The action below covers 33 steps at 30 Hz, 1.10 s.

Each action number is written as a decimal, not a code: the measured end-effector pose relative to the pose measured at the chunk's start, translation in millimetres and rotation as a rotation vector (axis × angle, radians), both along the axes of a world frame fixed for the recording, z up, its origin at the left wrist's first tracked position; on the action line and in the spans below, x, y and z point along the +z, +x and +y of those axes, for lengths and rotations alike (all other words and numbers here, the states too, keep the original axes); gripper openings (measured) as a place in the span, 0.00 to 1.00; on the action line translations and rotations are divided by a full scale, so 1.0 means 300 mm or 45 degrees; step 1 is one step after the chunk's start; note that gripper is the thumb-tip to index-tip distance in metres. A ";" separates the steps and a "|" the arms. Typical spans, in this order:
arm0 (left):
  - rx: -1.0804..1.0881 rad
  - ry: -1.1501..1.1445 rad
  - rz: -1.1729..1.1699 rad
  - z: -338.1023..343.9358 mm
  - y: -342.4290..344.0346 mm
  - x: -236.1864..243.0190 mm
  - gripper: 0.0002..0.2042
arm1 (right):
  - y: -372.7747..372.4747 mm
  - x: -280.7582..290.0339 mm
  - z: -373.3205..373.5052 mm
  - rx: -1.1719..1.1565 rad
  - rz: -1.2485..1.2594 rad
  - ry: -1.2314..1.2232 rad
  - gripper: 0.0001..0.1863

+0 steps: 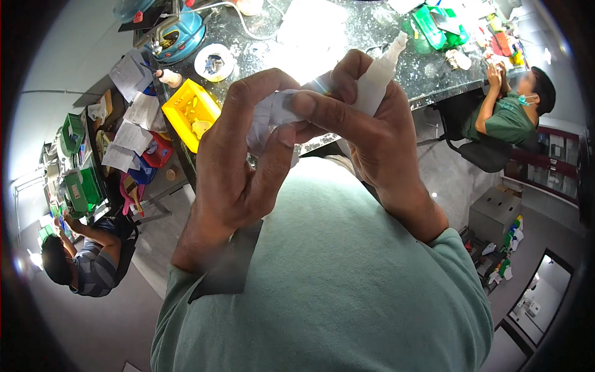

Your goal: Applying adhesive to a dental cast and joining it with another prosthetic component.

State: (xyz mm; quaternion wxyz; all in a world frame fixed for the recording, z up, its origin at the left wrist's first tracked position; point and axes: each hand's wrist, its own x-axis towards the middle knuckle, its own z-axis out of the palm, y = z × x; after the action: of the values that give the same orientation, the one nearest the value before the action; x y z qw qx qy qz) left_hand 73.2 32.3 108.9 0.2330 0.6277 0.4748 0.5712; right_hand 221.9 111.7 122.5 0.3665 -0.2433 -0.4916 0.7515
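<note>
Both hands are raised close together over the near edge of the dark speckled table. My left hand (226,142) is closed around a small white, partly see-through piece (263,118), gripping it between thumb and fingers. Against the same piece press the thumb and fingertips of my right hand (387,139). A white squeeze bottle (377,80) with a tapered nozzle is tucked in the right hand, its tip pointing up and away to the right. The exact shape of the white piece is hidden by my fingers.
Left on the table stand a yellow bin (178,127), a white round tub (199,62), a small bottle (168,77) and a blue device (189,37). A green tray (424,25) lies far right. One co-worker (511,118) sits right, another (93,263) left.
</note>
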 end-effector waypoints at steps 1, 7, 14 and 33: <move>-0.001 -0.013 0.022 -0.009 -0.005 0.002 0.15 | -0.005 -0.004 -0.007 0.003 0.005 0.002 0.15; 0.074 -0.062 0.197 -0.080 -0.062 0.022 0.17 | -0.049 -0.016 -0.052 0.032 0.022 0.038 0.15; 0.217 -0.008 0.279 -0.160 -0.131 -0.007 0.22 | -0.116 -0.011 -0.120 0.089 0.088 0.004 0.16; -0.181 0.769 0.167 -0.067 -0.300 -0.062 0.28 | -0.146 0.028 -0.163 0.173 0.110 1.134 0.26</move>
State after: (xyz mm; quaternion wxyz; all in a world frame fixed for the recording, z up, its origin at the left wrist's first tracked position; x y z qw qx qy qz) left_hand -16.9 12.2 90.4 0.0444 0.7356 0.2526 0.6270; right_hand 178.2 62.7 130.9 0.4055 0.0026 -0.7662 0.4985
